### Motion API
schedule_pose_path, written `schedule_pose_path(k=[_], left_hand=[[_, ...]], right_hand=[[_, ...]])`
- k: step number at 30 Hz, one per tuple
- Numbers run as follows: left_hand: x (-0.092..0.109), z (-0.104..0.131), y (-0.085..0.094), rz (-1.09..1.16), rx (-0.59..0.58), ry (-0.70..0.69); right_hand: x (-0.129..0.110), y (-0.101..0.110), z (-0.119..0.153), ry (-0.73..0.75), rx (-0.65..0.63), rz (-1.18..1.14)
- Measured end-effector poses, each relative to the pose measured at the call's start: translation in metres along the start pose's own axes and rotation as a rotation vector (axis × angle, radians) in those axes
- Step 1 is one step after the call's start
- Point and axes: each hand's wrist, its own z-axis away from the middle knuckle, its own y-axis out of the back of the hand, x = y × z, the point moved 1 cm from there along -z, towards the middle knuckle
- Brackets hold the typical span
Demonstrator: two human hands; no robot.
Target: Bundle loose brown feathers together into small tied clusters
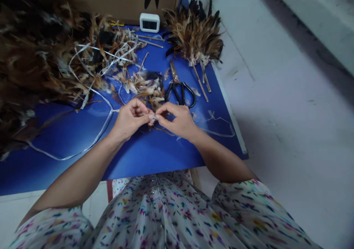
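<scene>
Near the front of the blue table, a small bunch of feathers (153, 118) is pinched between both hands, its pale fluffy base showing. My left hand (132, 117) grips it with thumb and fingers from one side. My right hand (178, 120) pinches at the same tuft, fingertips closed; whether they also hold the string is too small to tell. A thin clear plastic string (221, 135) runs out past my right hand. Just beyond that hand lie black-handled scissors (182, 90), blades pointing away. Loose feathers (141, 86) are scattered beyond my hands.
A large brown feather heap (41, 61) covers the left, with white plastic ribbon (103, 125) trailing from it. Feather bundles on sticks (193, 38) lie at the far right edge. Behind stand a white digital clock (149, 23) and a cardboard box (110, 2). Thin sticks (151, 42) lie nearby.
</scene>
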Motion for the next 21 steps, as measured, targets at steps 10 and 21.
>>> schedule_pose_path(k=[10,21], left_hand=[[-0.0005,-0.0035,0.0037,-0.036,-0.011,-0.039],[0.0011,0.0050,-0.0005,-0.368,0.112,-0.310]], right_hand=[[0.0022,0.0001,-0.0004,-0.161,-0.073,-0.198],[-0.0018,0.0019,-0.0035,-0.199,-0.090,-0.262]])
